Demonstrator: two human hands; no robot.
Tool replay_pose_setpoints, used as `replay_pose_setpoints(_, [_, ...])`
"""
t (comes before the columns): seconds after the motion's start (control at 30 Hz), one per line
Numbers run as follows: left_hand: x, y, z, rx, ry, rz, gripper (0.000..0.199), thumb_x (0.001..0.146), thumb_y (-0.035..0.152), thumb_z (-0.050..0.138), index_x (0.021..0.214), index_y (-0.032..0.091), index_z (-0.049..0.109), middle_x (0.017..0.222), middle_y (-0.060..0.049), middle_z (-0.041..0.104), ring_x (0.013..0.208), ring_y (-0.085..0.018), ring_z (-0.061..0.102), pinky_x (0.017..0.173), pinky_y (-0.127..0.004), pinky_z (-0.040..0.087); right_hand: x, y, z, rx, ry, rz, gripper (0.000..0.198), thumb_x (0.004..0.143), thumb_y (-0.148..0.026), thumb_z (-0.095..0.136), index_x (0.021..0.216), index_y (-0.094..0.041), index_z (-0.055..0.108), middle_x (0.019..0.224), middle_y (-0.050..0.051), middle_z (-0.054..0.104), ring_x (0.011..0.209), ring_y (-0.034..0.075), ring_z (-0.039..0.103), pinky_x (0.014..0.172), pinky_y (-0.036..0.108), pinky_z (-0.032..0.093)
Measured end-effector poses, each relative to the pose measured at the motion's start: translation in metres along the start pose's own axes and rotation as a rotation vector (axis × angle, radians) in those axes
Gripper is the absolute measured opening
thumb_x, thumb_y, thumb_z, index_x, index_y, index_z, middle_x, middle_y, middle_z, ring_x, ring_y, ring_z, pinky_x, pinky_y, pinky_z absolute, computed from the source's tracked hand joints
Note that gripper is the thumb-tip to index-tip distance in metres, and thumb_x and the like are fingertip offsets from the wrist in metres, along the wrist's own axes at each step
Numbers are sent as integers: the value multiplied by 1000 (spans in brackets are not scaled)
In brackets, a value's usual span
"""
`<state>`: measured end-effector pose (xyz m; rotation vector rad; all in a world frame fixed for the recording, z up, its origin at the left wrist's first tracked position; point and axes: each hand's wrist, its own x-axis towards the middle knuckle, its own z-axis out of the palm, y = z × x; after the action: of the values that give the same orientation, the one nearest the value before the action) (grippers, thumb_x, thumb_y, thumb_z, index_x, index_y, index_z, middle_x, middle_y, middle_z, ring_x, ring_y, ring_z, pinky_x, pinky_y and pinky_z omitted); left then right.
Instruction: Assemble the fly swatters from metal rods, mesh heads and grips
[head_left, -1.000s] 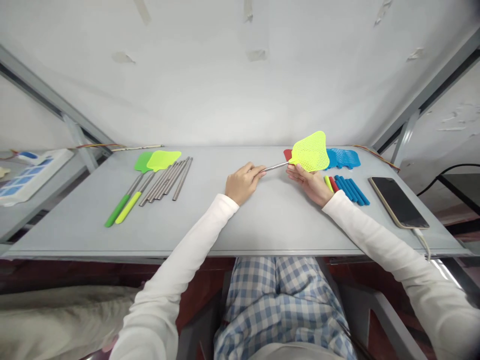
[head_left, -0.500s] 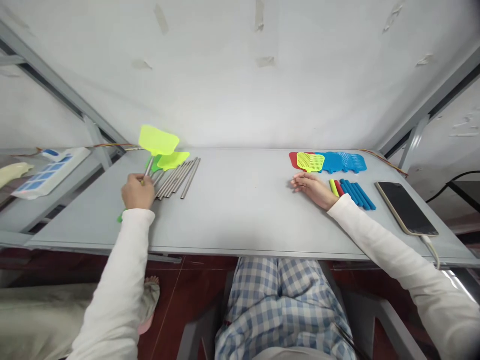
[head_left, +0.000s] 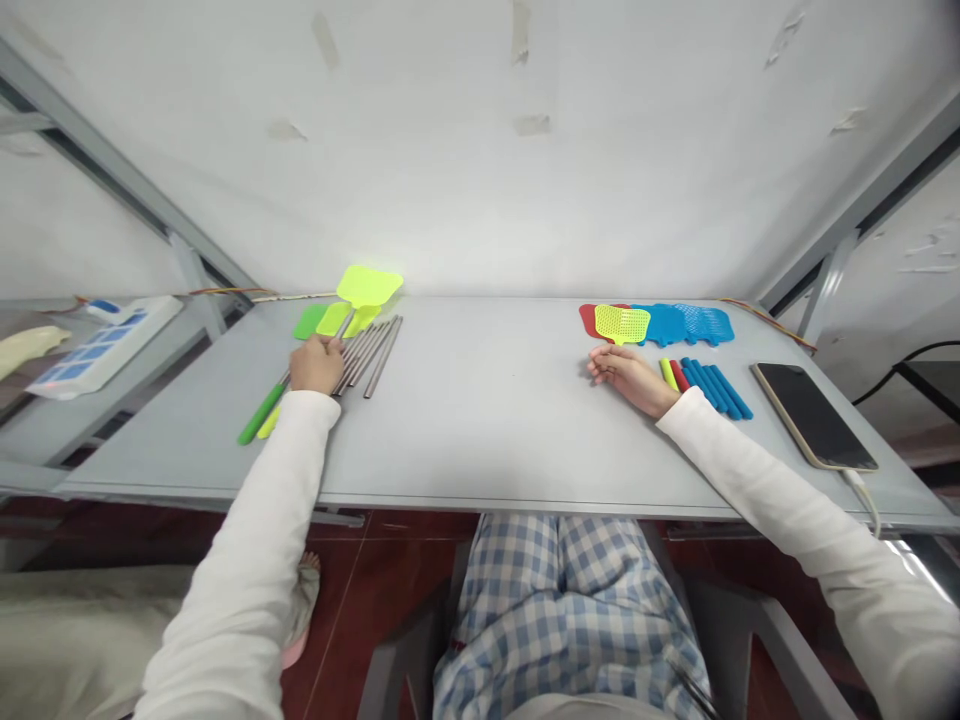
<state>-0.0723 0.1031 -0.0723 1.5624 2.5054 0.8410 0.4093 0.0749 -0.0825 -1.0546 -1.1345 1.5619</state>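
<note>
My left hand (head_left: 316,363) is closed round the metal rod of a yellow-green fly swatter (head_left: 370,286), whose head tilts up and to the right. Beneath it on the table lie another yellow swatter (head_left: 339,320) and a green swatter head (head_left: 308,321). A green handle (head_left: 262,412) pokes out below the hand, beside a partly hidden yellow handle (head_left: 268,423). Just right of this hand are several metal rods (head_left: 382,358). My right hand (head_left: 630,380) rests on the table, empty, its fingers loosely bent and apart, near a yellow perforated swatter head (head_left: 622,323).
Red (head_left: 589,320) and blue swatter heads (head_left: 703,323) overlap along the back right. Several blue handle tubes (head_left: 716,390) lie with a yellow and a red one. A phone (head_left: 814,415) is plugged in at the right. A power strip (head_left: 105,345) sits far left; another person's foot shows below.
My left hand has moved right and the swatter in it has come over the rods, uncovering the green and yellow handles. My right hand has hardly moved.
</note>
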Motion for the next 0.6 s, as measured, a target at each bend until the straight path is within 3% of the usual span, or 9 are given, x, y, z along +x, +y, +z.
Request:
replay_pose_setpoints(0.13, [-23, 13, 4, 43, -1, -12, 20, 87, 24, 44, 98, 13, 57, 116, -20, 67, 118, -32, 59, 106, -46, 40, -1, -1, 1, -2, -6, -1, 23, 66, -33, 78, 80, -20, 65, 76, 1, 64, 75, 15, 60, 66, 28, 45])
replay_pose_setpoints(0.47, [-69, 58, 9, -40, -131, 100, 24, 87, 29, 47, 100, 15, 62, 109, -15, 72, 112, -27, 64, 101, -36, 44, -2, -2, 0, -18, -20, -5, 21, 68, -31, 76, 81, -20, 64, 75, 1, 63, 74, 14, 58, 67, 30, 44])
replay_pose_setpoints(0.6, [-69, 58, 13, -86, -161, 105, 26, 88, 29, 46, 103, 16, 62, 99, -12, 74, 102, -24, 68, 97, -34, 47, -2, -2, 0, -16, -22, 0, 21, 67, -31, 76, 80, -20, 65, 75, 1, 63, 74, 14, 58, 66, 29, 44])
